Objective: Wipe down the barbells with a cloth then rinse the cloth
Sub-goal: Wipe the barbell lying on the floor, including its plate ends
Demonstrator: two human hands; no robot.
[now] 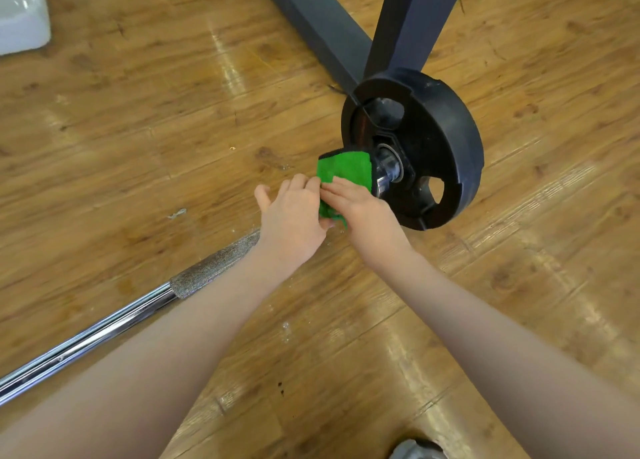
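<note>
A chrome barbell lies on the wooden floor, running from the lower left up to a black weight plate at the right. A green cloth is wrapped around the bar just beside the plate's hub. My left hand holds the cloth's near side, fingers curled on it, covering the bar beneath. My right hand rests over the cloth from the right, fingers pressing on it. The knurled grip section shows just behind my left wrist.
A dark metal rack base and its upright stand behind the plate. A white object sits at the top left corner. A grey shoe tip shows at the bottom edge. Small debris specks lie on the floor.
</note>
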